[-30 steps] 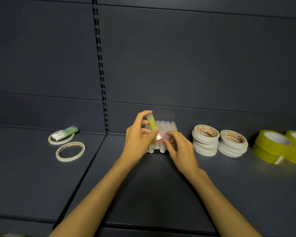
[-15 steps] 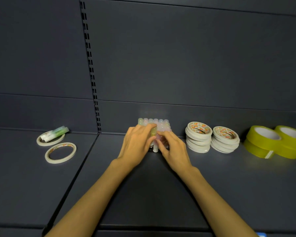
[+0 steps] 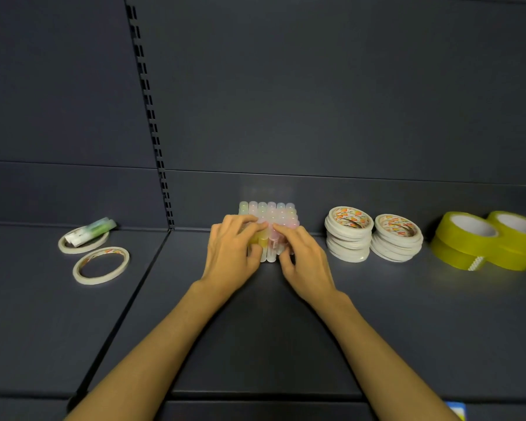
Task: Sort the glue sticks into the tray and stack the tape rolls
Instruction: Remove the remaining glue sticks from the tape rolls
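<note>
Head view — both hands, left hand (image 3: 230,253) and right hand (image 3: 304,258), rest on the glue sticks (image 3: 269,215).
</note>
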